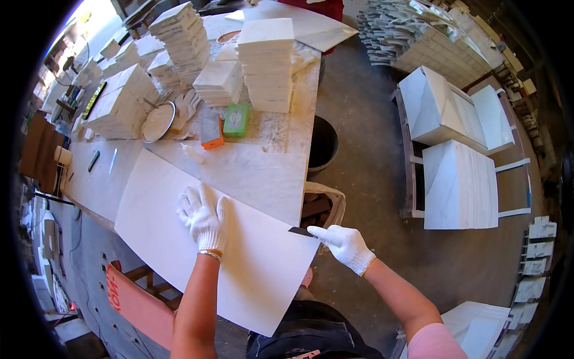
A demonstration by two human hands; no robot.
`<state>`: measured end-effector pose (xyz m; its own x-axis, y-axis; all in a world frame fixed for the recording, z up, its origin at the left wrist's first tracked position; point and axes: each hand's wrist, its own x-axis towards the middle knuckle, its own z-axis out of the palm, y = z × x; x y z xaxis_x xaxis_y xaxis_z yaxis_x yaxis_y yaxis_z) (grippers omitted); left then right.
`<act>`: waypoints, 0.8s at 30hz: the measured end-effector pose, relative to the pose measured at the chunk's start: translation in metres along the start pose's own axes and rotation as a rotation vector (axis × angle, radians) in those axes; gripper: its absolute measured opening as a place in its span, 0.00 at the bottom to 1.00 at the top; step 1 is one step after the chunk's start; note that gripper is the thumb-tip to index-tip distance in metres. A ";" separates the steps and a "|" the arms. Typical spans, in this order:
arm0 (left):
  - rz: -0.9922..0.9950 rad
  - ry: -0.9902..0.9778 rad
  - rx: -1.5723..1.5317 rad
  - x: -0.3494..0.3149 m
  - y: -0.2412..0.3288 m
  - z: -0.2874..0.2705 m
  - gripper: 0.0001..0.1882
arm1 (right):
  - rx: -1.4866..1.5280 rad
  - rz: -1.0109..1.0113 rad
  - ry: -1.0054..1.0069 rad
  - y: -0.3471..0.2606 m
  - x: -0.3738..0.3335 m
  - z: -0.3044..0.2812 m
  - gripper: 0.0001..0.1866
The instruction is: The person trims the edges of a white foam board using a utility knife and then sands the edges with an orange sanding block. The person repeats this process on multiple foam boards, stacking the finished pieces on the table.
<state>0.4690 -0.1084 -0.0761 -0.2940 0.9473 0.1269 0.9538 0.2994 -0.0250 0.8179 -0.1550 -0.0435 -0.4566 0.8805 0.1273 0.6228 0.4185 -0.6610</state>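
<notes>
A large, smooth white slab (pixel 263 263) lies slanted across the worktable, its near corner reaching past the edge toward my body. My left hand (pixel 204 220), in a white knit glove, rests flat on it with the fingers spread. At the slab's right corner, my right hand (pixel 344 244), gloved the same way, grips a thin, flat black piece (pixel 301 231) against the edge, index finger stretched along it. The glove hides part of that piece, so its exact kind is unclear.
Beyond the slab stand a green block (pixel 236 121), an orange-and-grey block (pixel 211 131), a round metal dish (pixel 159 121) and tall stacks of white tiles (pixel 265 66). A black bucket (pixel 323 143) sits right of the table. Marble pieces (pixel 459 185) rest on a rack farther right.
</notes>
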 end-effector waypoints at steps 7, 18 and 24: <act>0.002 -0.017 0.022 -0.001 -0.002 0.001 0.36 | -0.079 0.022 -0.061 -0.010 -0.024 0.001 0.25; 0.014 0.016 0.013 0.000 -0.003 0.004 0.36 | 0.041 0.007 0.002 -0.029 -0.039 0.030 0.25; 0.011 0.039 -0.006 -0.001 -0.003 0.005 0.36 | -0.079 0.099 0.057 -0.023 -0.015 0.016 0.25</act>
<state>0.4666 -0.1100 -0.0808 -0.2809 0.9454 0.1651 0.9574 0.2881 -0.0210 0.8007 -0.1812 -0.0422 -0.3550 0.9286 0.1082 0.7120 0.3436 -0.6123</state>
